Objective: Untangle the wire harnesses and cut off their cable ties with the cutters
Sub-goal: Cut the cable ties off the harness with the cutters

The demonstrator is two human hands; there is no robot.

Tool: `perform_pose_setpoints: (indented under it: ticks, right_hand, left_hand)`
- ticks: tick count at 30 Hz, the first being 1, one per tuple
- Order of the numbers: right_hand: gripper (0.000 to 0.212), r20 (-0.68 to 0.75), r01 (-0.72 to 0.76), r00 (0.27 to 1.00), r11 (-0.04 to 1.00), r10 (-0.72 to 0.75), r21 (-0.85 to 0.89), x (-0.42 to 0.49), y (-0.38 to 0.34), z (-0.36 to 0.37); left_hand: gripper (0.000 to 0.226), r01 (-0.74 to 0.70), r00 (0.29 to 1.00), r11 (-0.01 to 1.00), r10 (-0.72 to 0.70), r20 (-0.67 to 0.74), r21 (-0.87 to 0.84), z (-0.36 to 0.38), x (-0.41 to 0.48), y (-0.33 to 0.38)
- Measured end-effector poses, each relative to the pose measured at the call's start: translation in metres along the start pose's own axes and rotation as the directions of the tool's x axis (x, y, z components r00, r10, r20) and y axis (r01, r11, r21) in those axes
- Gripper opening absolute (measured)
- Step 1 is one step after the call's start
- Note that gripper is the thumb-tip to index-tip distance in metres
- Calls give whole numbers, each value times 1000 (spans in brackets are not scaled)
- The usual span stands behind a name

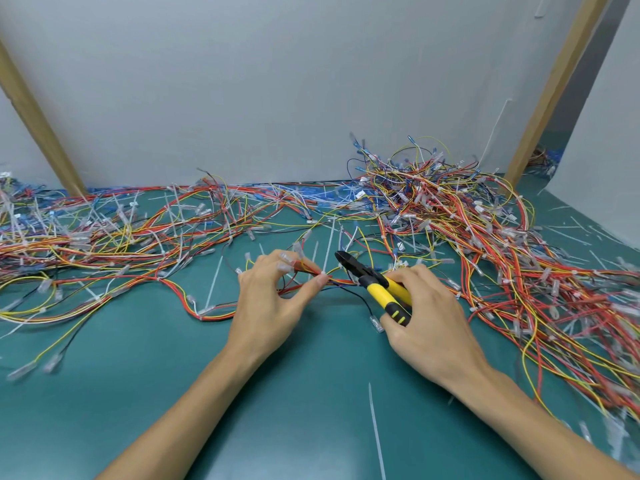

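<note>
Left hand (273, 299) pinches the left-right harness (341, 281) at its cable tie (323, 273); right hand (429, 320) grips the cutters (373, 281), long axis near-right to far-left, nose pointing far-left.

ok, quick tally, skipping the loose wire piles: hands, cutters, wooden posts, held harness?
hands: 2, left hand, right hand
cutters: 1
wooden posts: 2, left post, right post
held harness: 1
total: 6
</note>
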State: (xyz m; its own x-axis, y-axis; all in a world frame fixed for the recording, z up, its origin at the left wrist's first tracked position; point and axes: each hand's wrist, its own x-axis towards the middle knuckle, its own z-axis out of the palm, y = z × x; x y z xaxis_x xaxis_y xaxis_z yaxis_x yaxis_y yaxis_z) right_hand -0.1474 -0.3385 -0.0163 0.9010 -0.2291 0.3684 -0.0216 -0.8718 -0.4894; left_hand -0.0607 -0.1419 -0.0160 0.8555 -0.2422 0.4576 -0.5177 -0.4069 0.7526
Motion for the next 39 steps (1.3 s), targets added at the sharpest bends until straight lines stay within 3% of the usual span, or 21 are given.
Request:
perform_pose_setpoints:
  ticks: [5, 15, 20, 23, 28, 39]
  right_hand:
    - [43, -53, 20, 998, 1000, -19, 20, -1, -5, -3]
    - [47, 4, 23, 1000, 999, -23, -29, -2, -8, -7]
    - [31, 70, 52, 997, 989, -42, -139, -3, -4, -6]
    - [37, 43, 55, 998, 957, -45, -286, -4, -5, -8]
    - [33, 62, 64, 997, 938, -46, -340, -3, -2, -10]
    - [29, 106, 87, 993, 935, -53, -343, -3, 1, -6]
  left_hand:
    - [4, 6, 999, 999, -8, -43, -40, -1, 0, -1]
    - [13, 25, 998, 999, -22, -64, 45, 1, 0, -6]
    - [12, 32, 996, 998, -27, -87, 59, 2, 0, -8]
    - [13, 28, 997, 999, -26, -75, 27, 2, 0, -8]
    - [11, 14, 994, 999, -10, -106, 40, 4, -2, -8]
    - [13, 5, 1000, 1000, -5, 15, 12, -3, -1, -2]
